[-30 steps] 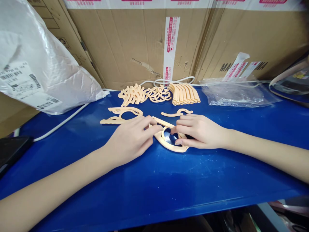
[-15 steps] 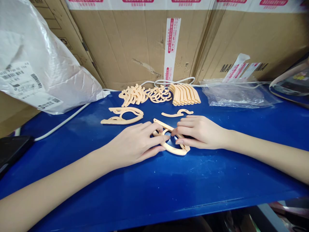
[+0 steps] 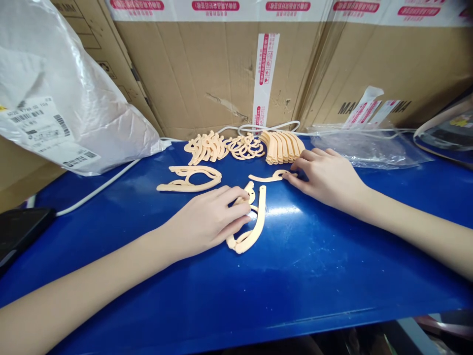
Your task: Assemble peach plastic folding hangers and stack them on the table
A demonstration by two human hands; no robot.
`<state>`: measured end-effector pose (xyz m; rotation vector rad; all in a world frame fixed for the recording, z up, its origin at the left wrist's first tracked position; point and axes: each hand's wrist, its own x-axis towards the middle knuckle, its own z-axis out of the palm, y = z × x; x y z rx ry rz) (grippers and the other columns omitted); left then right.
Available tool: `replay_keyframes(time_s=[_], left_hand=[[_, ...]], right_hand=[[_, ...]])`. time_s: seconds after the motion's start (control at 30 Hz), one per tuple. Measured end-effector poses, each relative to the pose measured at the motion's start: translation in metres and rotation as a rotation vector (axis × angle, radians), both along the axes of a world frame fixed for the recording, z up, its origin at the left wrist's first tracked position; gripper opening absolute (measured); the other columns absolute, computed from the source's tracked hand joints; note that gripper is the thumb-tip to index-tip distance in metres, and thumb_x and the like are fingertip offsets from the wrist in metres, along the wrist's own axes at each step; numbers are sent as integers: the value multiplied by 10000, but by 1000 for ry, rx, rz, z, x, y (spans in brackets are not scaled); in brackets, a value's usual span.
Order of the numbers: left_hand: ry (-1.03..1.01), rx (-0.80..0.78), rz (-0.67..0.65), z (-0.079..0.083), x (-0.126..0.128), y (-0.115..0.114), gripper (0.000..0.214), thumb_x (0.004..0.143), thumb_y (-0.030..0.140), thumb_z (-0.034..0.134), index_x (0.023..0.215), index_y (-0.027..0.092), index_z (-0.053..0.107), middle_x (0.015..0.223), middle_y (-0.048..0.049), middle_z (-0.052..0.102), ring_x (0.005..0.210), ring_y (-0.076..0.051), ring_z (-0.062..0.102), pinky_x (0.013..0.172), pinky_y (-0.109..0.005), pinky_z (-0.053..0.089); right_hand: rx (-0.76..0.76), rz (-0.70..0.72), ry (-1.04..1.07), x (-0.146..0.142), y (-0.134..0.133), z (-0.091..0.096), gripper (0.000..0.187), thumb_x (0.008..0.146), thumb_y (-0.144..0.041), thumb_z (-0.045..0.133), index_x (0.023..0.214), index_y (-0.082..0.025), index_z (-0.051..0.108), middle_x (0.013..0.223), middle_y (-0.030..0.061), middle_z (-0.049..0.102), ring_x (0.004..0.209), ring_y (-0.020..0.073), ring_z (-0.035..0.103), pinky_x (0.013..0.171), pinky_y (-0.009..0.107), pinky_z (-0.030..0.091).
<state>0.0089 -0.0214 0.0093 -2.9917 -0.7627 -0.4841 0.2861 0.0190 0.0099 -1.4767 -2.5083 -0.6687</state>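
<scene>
My left hand [image 3: 212,217] is closed on a cream plastic folding hanger [image 3: 258,224] on the table, its fingers covering the hanger's left side. One long curved arm of the hanger points away from me. Farther right, my right hand [image 3: 325,180] has its thumb and fingertips around the curled right end of a loose S-shaped piece [image 3: 264,178], which lies on the table. Another folded hanger [image 3: 188,185] rests beyond my left hand, touched by neither hand.
Behind lie piles of wavy pieces [image 3: 207,148], curved hooks [image 3: 246,147] and long curved arms [image 3: 283,148] on the blue table [image 3: 295,291]. Cardboard boxes [image 3: 207,69] stand at the back. A white plastic bag [image 3: 84,98], a black phone [image 3: 22,231] and a clear bag [image 3: 365,150] are nearby.
My right hand has left the hanger and moved away and right to the loose S-shaped piece. In my left hand, the hanger has turned, its joined end now toward me.
</scene>
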Motion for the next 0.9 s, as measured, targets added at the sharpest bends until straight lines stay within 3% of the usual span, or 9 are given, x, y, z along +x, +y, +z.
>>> replay_keyframes(time_s=[0.17,0.27,0.53,0.7,0.8,0.9], left_hand=[[-188,-223,93,-2,0,2,93,949,218,490,905,171,557,965,-35,593,857,-148,566,753,-284,461],[-275,-301,186,-2,1,4,71,885,223,579,933,181,549,922,-14,601,833,-147,564,729,-284,455],[-357,-396,221,-3,1,5,101,865,164,582,965,177,590,932,-2,639,862,-135,594,740,-255,463],[-266,-239,166,-4,-3,8,122,954,171,477,1015,175,582,1011,-30,621,898,-141,592,781,-268,454],[-188,-38,117,-2,-6,9,136,967,181,467,1002,179,598,1028,-40,648,928,-165,599,804,-298,444],[-160,53,77,1,-6,7,127,954,220,511,923,191,631,914,-11,684,889,-167,610,801,-305,431]], right_hand=[[-65,49,40,0,-8,5,202,862,-265,504,779,-171,663,820,90,669,803,257,599,683,372,372],[-110,48,167,-2,-8,7,125,792,-256,561,714,-185,628,763,67,655,770,249,596,678,373,395],[-291,193,888,-7,-10,24,91,817,-266,607,793,-179,607,808,32,642,768,167,576,723,317,426],[-475,264,1392,-9,-9,24,211,900,-321,570,775,-157,611,783,32,625,747,128,573,750,279,445],[-549,272,1337,-11,-9,21,293,961,-369,471,807,-157,601,808,52,648,748,133,585,737,279,450],[-538,283,1051,-14,-15,19,337,981,-402,418,844,-170,620,846,56,660,777,146,577,743,288,432]])
